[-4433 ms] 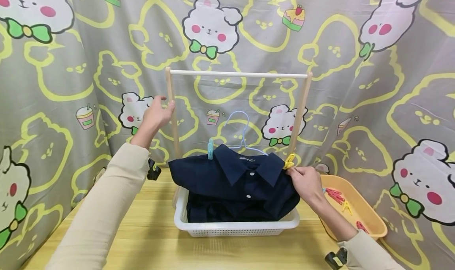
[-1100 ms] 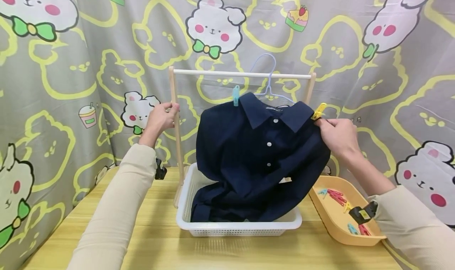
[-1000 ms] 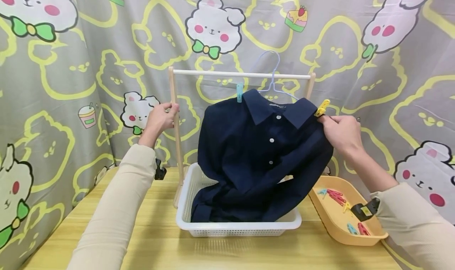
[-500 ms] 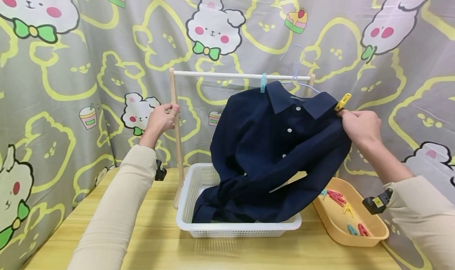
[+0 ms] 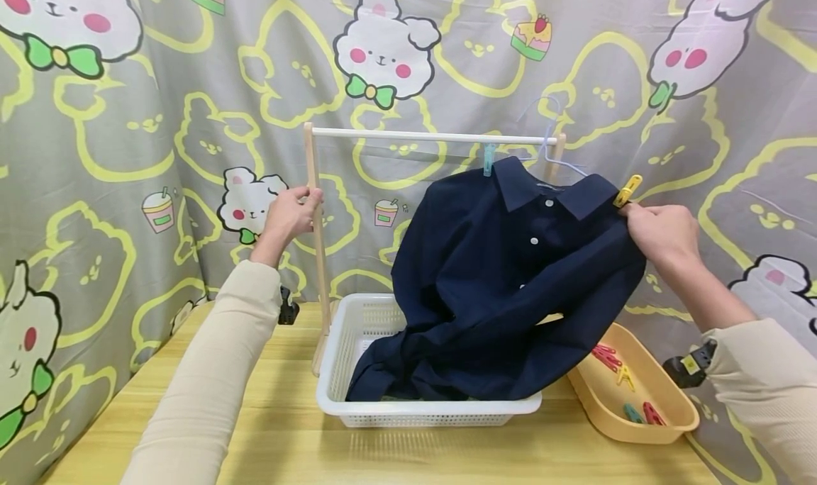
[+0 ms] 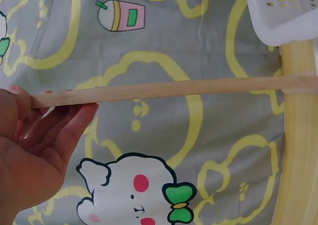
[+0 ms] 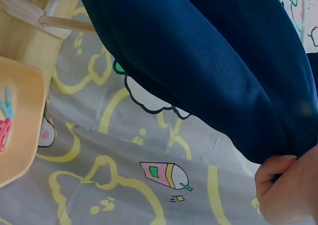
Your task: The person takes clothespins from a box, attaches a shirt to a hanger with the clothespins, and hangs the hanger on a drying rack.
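By the bench's (image 5: 300, 442) right edge sits a peg tray (image 5: 651, 382); right grip (image 5: 664, 237) pinches the navy shirt (image 5: 472, 258), which trails into the basket (image 5: 434, 408), hiding most of one rack post (image 5: 561, 141); left grip (image 5: 290, 215) clasps the other.

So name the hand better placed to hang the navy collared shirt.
Probably the right hand: it grips the shirt beside the yellow plastic clothespin; the left hand holds the pale wooden post.
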Demonstrator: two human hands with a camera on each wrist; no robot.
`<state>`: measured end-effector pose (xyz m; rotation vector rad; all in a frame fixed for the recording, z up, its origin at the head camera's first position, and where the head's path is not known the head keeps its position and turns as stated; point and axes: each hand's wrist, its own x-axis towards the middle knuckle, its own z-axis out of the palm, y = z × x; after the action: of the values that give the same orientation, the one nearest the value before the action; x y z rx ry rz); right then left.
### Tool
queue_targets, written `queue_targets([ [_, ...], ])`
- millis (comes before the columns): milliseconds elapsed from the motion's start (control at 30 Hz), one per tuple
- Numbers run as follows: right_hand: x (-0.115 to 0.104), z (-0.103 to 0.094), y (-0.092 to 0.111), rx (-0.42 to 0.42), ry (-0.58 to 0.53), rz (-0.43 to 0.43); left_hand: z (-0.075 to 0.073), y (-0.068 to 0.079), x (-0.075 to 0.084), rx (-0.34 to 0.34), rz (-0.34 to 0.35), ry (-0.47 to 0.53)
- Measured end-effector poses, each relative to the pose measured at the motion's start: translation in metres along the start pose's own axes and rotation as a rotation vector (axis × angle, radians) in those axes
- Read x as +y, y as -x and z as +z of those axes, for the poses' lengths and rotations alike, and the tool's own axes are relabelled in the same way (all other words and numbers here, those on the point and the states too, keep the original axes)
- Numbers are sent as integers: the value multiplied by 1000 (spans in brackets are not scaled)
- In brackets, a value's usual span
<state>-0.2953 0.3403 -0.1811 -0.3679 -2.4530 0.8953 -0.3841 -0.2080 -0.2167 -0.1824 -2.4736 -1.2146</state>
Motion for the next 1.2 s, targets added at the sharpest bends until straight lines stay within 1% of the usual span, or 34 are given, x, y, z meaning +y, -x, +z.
queue_targets([
  [300, 6, 3, 2, -26, 2, 35, -1, 1, 0, 2, 9, 9],
  [433, 9, 3, 2, -40, 8, 34, -1, 2, 0, -5, 3, 23],
  [667, 16, 6, 2, -39, 36, 32, -2, 2, 0, -10, -5, 41],
  [933, 26, 7, 1, -56, 72, 41, -1, 2, 0, -15, -12, 33],
  [1200, 37, 11, 2, -70, 62, 68, -1, 2, 0, -15, -16, 26],
])
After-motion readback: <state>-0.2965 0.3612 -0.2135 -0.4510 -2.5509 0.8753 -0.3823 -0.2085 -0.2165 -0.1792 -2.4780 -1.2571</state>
